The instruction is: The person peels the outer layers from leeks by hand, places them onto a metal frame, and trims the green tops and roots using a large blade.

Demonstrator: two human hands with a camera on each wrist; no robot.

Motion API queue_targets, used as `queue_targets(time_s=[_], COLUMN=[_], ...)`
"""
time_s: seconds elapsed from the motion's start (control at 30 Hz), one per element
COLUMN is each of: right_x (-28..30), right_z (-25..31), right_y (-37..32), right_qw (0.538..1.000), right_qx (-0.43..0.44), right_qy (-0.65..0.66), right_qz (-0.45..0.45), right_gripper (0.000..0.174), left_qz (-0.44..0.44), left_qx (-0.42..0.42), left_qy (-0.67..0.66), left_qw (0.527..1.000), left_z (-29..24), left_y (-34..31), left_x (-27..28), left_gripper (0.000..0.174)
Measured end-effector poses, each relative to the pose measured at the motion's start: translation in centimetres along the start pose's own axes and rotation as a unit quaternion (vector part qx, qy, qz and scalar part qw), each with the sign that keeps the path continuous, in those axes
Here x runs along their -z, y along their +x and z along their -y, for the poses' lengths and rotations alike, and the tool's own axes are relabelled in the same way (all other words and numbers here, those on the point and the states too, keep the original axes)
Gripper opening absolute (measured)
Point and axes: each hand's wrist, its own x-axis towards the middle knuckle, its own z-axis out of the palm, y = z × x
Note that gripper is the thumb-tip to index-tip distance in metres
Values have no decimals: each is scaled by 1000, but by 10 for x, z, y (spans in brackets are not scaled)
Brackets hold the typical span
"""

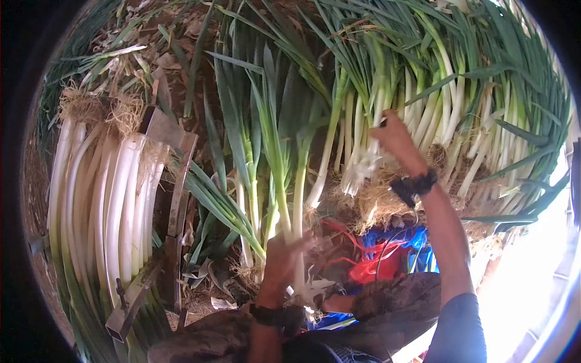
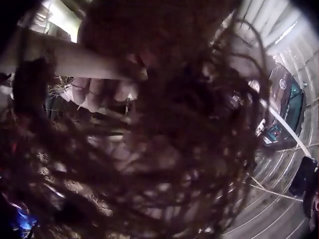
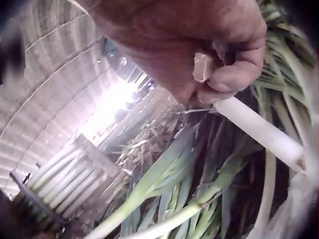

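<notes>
The left hand [image 1: 281,266] grips a leek [image 1: 298,206] low on its pale stalk, with other leeks upright beside it. Curled fingers [image 2: 97,92] show under a pale stalk [image 2: 75,62] in the left wrist view, where blurred roots [image 2: 199,144] hide much of the hand. At the edge of the right-hand pile, the right hand [image 1: 396,140] has its fingers curled at a leek [image 1: 379,91]. The right wrist view shows that hand [image 3: 199,45] closed at the end of a white stalk [image 3: 259,129]; its exact hold is partly hidden.
At the left, a bundle of thick white leeks [image 1: 124,199] lies in a metal frame [image 1: 184,181]. A large pile of leeks [image 1: 478,103] with roots spreads across the right. Red and blue plastic [image 1: 378,260] lies near the person's legs [image 1: 393,308]. Leaf scraps cover the ground behind.
</notes>
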Motion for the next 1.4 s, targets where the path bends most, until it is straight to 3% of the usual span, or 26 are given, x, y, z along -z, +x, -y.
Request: queue_targets(time_s=[0.07,0.1,0.17,0.2,0.23,0.3,0.33,0.43,0.5,0.6,0.7,0.73,0.77,0.83,0.87,0.9,0.93,0.97,1.07,1.1,1.13,1.2,1.27,1.3,1.37,1.4], right_x=[-18,-34,-46,-48,-50,-54,-54,-47,-47,-45,-64,-61,-67,-100,-110,-116,-124,-138,-190,-187,-184,-173,-173,-185,-203,-201], right_z=[34,38,47,53,60,77,86,111,128,155,143,142,134,105,95,84,68,45,-45,-65,-84,-79,-64,-72,-93,-84], right_y=[-48,-52,-65,-74,-83,-102,-111,-134,-146,-155,-139,-136,-127,-99,-91,-84,-76,-62,0,9,19,11,5,12,32,36], right_qw=[999,1000,990,983,975,972,968,955,911,903,870,893,893,929,928,933,925,925,970,988,977,909,973,974,914,927], right_qx=[-2,0,139,180,221,232,246,270,338,297,257,198,196,256,260,174,84,83,116,122,115,132,-38,-35,64,-26], right_qy=[-46,-25,1,-5,-9,17,43,100,205,255,377,350,351,263,264,297,327,327,214,45,-125,-381,-194,-191,-303,-301], right_qz=[-25,-17,-34,-35,-34,-17,1,70,115,179,189,203,203,40,42,108,172,173,-29,-77,-127,-104,-120,-114,-264,-223], right_gripper=[54,54,46,45,44,43,42,40,38,24,30,34,34,35,35,34,33,33,49,53,58,63,71,71,76,80], left_qz=[-20,-35,-45,37,43,-21,-36,-28,-18,-14,16,35,62,113,113,113,100,72,25,9,-13,-5,1,-6,-30,-29], left_qx=[-13,-14,-35,-114,-113,-126,-85,-95,-105,-102,-99,-100,-94,-62,-14,-16,5,2,-1,1,-7,-2,-17,-17,-29,-41], left_qy=[-2,15,42,97,96,-11,-12,-19,-34,-60,-128,-166,-216,-317,-345,-346,-253,-209,-96,-29,-21,0,23,24,-9,-17], left_qw=[1000,999,997,988,988,992,996,995,994,993,987,980,970,940,932,931,962,975,995,1000,1000,1000,1000,1000,999,999], left_z=[-8,-14,-16,-3,-10,-29,-33,-26,-29,-35,-37,-38,-37,-28,-16,-17,-18,-25,-20,-16,-12,0,12,16,21,18], left_y=[-6,-9,-10,-7,-10,-21,-22,-14,-15,-22,-26,-28,-28,-23,-16,-18,-21,-26,-20,-14,-13,-5,1,1,1,-1], left_x=[-8,-5,-8,4,-5,-17,-17,-8,-14,-17,-18,-19,-18,-9,7,11,14,4,-1,1,1,8,14,15,14,11], left_gripper=[51,51,52,58,58,41,41,45,49,55,62,64,67,71,62,62,61,56,54,57,43,39,36,36,33,31])
